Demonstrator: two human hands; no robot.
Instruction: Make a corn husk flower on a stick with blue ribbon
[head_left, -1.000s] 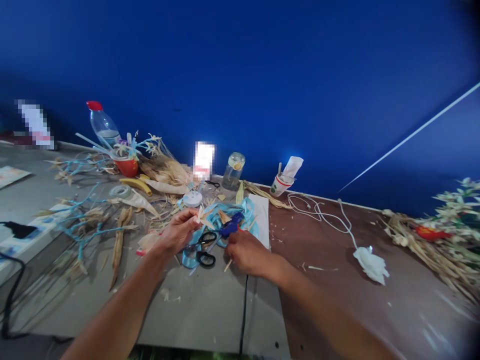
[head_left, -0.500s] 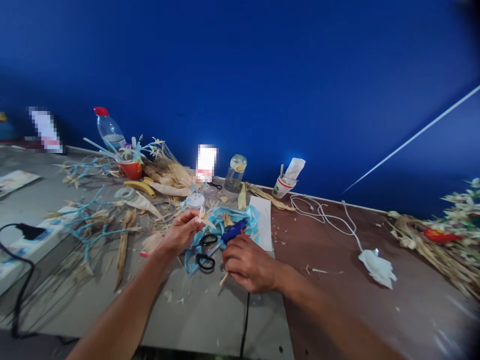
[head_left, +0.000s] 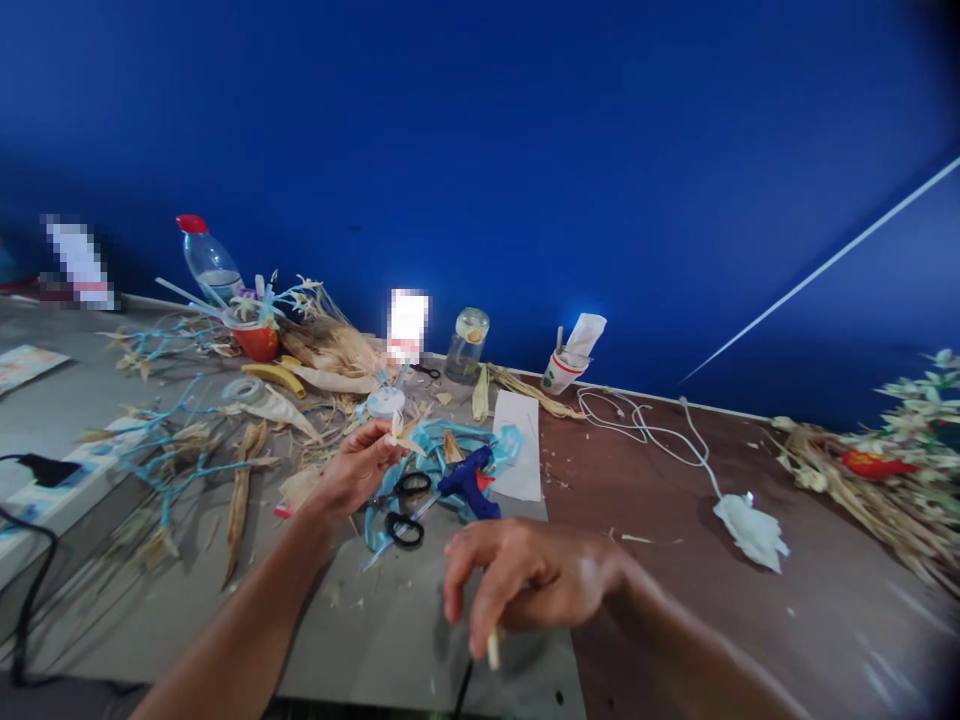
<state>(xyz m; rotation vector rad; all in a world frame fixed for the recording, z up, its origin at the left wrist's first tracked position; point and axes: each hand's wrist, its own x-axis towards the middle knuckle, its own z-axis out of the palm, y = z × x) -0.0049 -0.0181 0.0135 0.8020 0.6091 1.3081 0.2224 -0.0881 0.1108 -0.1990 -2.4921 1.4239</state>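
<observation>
My left hand (head_left: 358, 466) pinches a small pale husk flower (head_left: 401, 437) above the grey table (head_left: 390, 620). Closer to me and lifted off the table, my right hand (head_left: 525, 577) curls its fingers around a thin pale stick (head_left: 493, 650) that pokes out below them. A blue glue gun (head_left: 466, 481) lies apart from both hands on a tangle of light blue ribbon (head_left: 435, 445). Black-handled scissors (head_left: 405, 510) lie beside it, just right of my left hand.
Dried husks and blue-wrapped stems (head_left: 180, 450) litter the left. At the back stand a red-capped bottle (head_left: 206, 258), a red bowl (head_left: 256, 340), a glass jar (head_left: 466, 345) and a paper cup (head_left: 562, 368). A white cable (head_left: 660, 435) runs to a white adapter (head_left: 750, 530). More dried flowers (head_left: 885, 470) lie at right.
My right hand let go of the blue glue gun, pulled back toward me and rose with the thin stick. The glue gun now lies on the ribbon. My left hand stayed put.
</observation>
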